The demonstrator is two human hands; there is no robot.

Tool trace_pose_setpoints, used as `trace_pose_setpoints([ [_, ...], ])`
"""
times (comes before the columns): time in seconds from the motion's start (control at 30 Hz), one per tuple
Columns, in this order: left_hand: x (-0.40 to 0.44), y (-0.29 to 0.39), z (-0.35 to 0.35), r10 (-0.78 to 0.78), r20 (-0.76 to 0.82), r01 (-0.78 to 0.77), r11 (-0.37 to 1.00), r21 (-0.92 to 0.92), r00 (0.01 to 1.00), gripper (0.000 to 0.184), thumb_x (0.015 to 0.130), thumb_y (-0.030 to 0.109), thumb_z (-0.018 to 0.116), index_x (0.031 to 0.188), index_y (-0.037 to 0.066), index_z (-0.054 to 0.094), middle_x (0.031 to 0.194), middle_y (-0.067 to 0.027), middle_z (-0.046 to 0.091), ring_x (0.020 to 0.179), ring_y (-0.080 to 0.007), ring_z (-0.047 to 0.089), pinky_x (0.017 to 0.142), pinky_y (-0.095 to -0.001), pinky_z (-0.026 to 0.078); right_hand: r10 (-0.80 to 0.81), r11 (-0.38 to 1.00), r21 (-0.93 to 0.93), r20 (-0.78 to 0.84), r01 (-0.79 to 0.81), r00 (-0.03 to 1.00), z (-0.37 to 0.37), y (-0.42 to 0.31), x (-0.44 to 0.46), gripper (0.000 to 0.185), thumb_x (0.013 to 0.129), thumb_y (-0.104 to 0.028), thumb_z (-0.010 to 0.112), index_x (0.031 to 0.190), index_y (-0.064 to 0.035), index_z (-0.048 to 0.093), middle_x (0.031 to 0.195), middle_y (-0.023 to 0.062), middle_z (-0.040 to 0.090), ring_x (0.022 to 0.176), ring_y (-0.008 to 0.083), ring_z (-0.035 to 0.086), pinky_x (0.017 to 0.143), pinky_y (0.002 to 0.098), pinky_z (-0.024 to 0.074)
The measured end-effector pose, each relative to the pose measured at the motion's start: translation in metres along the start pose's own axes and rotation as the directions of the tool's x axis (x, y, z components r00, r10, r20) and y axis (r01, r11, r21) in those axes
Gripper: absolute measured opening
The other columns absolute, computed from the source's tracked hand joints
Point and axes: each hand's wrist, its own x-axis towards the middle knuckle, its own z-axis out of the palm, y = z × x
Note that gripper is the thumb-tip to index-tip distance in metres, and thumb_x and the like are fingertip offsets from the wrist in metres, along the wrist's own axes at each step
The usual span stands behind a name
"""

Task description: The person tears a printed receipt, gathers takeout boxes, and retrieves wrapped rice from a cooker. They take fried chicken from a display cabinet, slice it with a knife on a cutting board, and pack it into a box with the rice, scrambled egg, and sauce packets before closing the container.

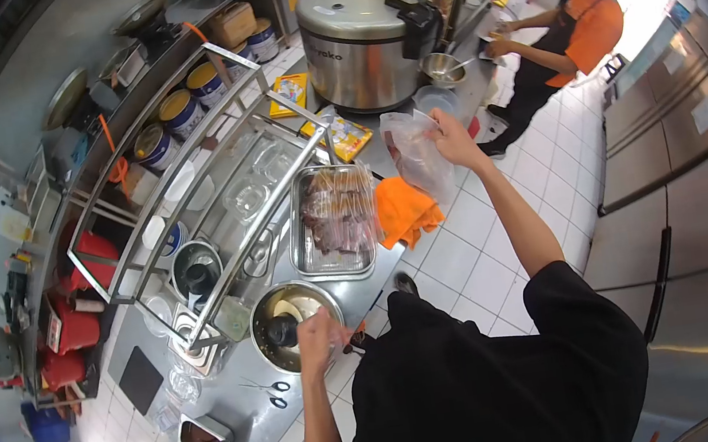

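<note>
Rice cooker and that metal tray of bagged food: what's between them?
A yellow packet lies between the rice cooker and the metal tray, as the head view shows.

glossy brushed-metal rice cooker [360,50] at our twelve o'clock, smooth shiny metal tray [336,270] near centre, soft matt orange cloth [406,210] beside it, thin clear plastic bag [419,154] at our one o'clock, glossy white floor tiles [498,229] at three
</note>
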Motion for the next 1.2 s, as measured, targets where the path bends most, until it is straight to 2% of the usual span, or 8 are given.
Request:
trace_pose_setpoints([
  [0.13,0.003,0.022,0.002,-0.021,-0.238,-0.017,0.988,-0.154,0.971,0.060,0.106,0.047,0.044,0.059,0.010,0.044,0.046,-0.0035,0.044,0.038,-0.0132,0.045,0.048,-0.0327,0.052,-0.091,0.993,0.095,0.182,0.074,0.979,0.017,0.019,0.074,0.012,0.089,-0.006,0.059,0.098,-0.0013,0.053,0.086,0.0175,0.064,0.083,0.0325,0.062,0.074,0.0393,0.0472],
  [0.23,0.011,0.030,0.024,-0.034,-0.345,-0.056,0.967,-0.249,0.938,0.060,0.107,0.046,0.043,0.059,0.010,0.044,0.046,-0.0037,0.042,0.038,-0.0125,0.043,0.046,-0.0332,0.051,-0.122,0.974,0.216,0.262,0.065,0.957,0.037,0.030,0.113,0.010,0.090,-0.005,0.058,0.098,-0.0006,0.053,0.085,0.0167,0.063,0.081,0.0292,0.060,0.075,0.0383,0.0468],
  [0.47,0.050,0.043,0.106,-0.108,-0.375,0.109,0.994,-0.019,0.921,0.051,0.107,0.042,0.045,0.067,0.010,0.049,0.050,-0.0007,0.046,0.040,-0.0079,0.042,0.040,-0.0254,0.038,-0.186,0.896,0.444,0.400,-0.012,0.898,0.125,0.073,0.168,0.017,0.090,-0.007,0.060,0.105,0.0008,0.057,0.096,0.0156,0.066,0.089,0.0228,0.060,0.083,0.0359,0.0472],
  [0.57,0.055,0.048,0.124,-0.134,-0.356,0.137,0.990,-0.018,0.925,0.046,0.107,0.041,0.047,0.073,0.010,0.051,0.053,0.0001,0.050,0.042,-0.0059,0.043,0.040,-0.0236,0.031,0.000,0.828,0.531,0.322,-0.181,0.947,0.169,0.089,0.173,0.030,0.091,-0.007,0.062,0.118,0.0047,0.058,0.110,0.0096,0.065,0.101,0.0173,0.057,0.094,0.0318,0.0446],
  [0.7,0.056,0.044,0.136,-0.115,-0.409,0.107,0.993,-0.042,0.905,0.045,0.107,0.041,0.047,0.074,0.010,0.051,0.053,0.0007,0.050,0.043,-0.0059,0.043,0.042,-0.0226,0.032,-0.038,0.872,0.443,0.487,-0.210,0.873,0.186,0.110,0.195,0.037,0.091,-0.011,0.064,0.122,0.0060,0.057,0.118,0.0166,0.067,0.108,0.0237,0.061,0.096,0.0355,0.0456],
  [0.8,0.054,0.041,0.143,-0.105,-0.445,0.079,0.994,-0.077,0.890,0.045,0.107,0.041,0.047,0.074,0.010,0.051,0.053,0.0018,0.048,0.043,-0.0059,0.042,0.042,-0.0224,0.031,-0.114,0.983,0.182,0.439,0.036,0.891,0.196,0.127,0.208,0.026,0.090,-0.009,0.063,0.113,0.0020,0.057,0.107,0.0202,0.068,0.100,0.0316,0.064,0.089,0.0398,0.0480],
  [0.9,0.048,0.037,0.146,-0.097,-0.473,0.064,0.994,-0.086,0.876,0.045,0.107,0.041,0.047,0.074,0.010,0.051,0.053,0.0028,0.046,0.043,-0.0057,0.041,0.042,-0.0224,0.030,-0.174,0.981,0.148,0.415,0.122,0.893,0.175,0.135,0.221,0.020,0.089,-0.008,0.062,0.105,0.0003,0.055,0.096,0.0228,0.066,0.091,0.0381,0.064,0.082,0.0435,0.0488],
  [1.2,0.040,0.020,0.150,-0.127,-0.442,0.074,0.988,-0.134,0.888,0.042,0.107,0.039,0.048,0.077,0.010,0.051,0.053,0.0024,0.046,0.044,-0.0056,0.040,0.042,-0.0232,0.030,-0.262,0.960,0.212,0.452,0.183,0.852,0.110,0.103,0.214,0.015,0.089,-0.004,0.057,0.103,-0.0028,0.051,0.087,0.0228,0.062,0.083,0.0391,0.063,0.076,0.0446,0.0481],
])
